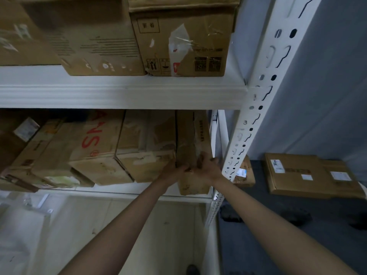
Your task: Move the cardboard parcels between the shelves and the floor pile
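A: Two hands on one parcel: our left hand [174,171] and right hand [206,165] both curl their fingers round the near end of the narrow cardboard parcel [191,147], which stands on edge at the right end of the lower shelf [123,192], hard against the white slotted upright [238,135].

B: Why on edge?

A: We judge it was slotted into the slim gap left between the upright and the taped box [147,147] beside it. Gripping the near end with both hands lets us slide it straight along the shelf without dragging the neighbour.

B: Anything legible?

A: Little. The box with red lettering [93,143], further left on the same shelf, shows what looks like "ANS" turned sideways, plus a round red mark. The upper shelf [123,92] carries a torn box [182,46] with handling symbols and two code squares near its front edge; its print is too blurred for us.

B: And the floor pile?

A: Flat parcels [311,173] with white labels lie on the dark floor [278,245], right of the upright. Label text unreadable.
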